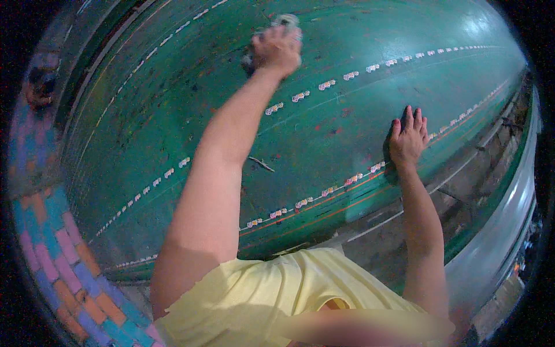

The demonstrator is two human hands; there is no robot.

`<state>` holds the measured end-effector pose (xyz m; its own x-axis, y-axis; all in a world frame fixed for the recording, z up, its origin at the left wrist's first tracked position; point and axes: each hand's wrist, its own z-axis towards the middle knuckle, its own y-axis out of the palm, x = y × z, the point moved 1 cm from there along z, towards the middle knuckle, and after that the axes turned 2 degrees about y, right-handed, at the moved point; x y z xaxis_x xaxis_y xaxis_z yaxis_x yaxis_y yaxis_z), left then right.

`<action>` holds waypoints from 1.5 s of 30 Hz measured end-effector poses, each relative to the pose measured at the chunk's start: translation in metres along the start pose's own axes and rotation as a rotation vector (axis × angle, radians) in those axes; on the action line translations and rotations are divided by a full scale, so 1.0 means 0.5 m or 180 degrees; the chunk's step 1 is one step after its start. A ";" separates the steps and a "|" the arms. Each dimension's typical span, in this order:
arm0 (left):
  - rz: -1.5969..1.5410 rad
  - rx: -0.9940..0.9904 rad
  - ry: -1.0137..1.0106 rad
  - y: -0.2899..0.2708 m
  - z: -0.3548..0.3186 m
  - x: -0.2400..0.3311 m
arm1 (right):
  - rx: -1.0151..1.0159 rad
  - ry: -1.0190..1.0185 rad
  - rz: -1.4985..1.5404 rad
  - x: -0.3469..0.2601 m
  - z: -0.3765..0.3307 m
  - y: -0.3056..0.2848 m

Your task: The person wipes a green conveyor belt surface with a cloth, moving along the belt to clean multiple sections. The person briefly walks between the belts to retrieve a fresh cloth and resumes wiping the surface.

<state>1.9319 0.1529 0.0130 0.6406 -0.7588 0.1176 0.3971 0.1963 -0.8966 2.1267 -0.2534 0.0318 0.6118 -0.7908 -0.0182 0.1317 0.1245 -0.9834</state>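
A large green painted surface (347, 127), crossed by lines of small white marks, fills the view. My left hand (277, 49) is stretched far out across it and is closed on a crumpled pale cloth (286, 22), pressed against the green surface. My right hand (407, 139) lies flat on the green surface near its right edge, fingers together and spread forward, holding nothing.
A small dark scrap (261, 164) lies on the green surface between my arms. A grey concrete ledge (462, 185) runs along the right edge. Multicoloured brick paving (58, 272) curves along the left.
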 end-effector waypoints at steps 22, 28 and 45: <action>0.0346 -0.0520 -0.1050 -0.159 -0.200 -0.004 | -0.0110 0.0012 0.0033 -0.021 -0.003 -0.014; -0.0391 -0.0025 0.0473 -0.121 -0.300 0.482 | -0.0163 0.0069 0.0148 -0.002 0.004 -0.009; 0.0183 -0.0426 -0.2544 -0.393 -0.836 0.208 | 0.0045 -0.0612 0.0405 0.311 0.277 0.057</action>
<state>1.6456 -0.2244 0.0231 0.9535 -0.0669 0.2939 0.2997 0.1071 -0.9480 2.3336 -0.2898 0.0258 0.7614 -0.6396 -0.1057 0.0542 0.2253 -0.9728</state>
